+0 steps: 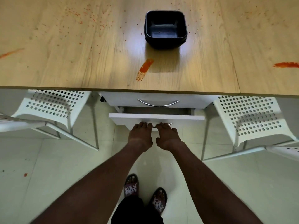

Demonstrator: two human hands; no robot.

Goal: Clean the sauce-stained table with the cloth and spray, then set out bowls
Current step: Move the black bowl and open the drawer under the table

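- Left hand [140, 135] and right hand [168, 136], centre frame, curl fingers over the drawer handle [155, 126].
- Handle runs left-right; drawer [157, 117], slightly open, pulls toward frame bottom.

Left hand [140, 136] and right hand [168, 137] hold drawer handle [154, 126].

Wood-look table [80, 70] in front of me, dirty. Black square bowls [165, 29] upright near middle, nested stack, count unclear, top one empty bar speck. Thick orange-red sauce streak [144, 69] just before bowls, near front edge. Second streak [286, 64] far right, fainter third [11, 52] far left. Fine red splatter [84, 15] across back left.
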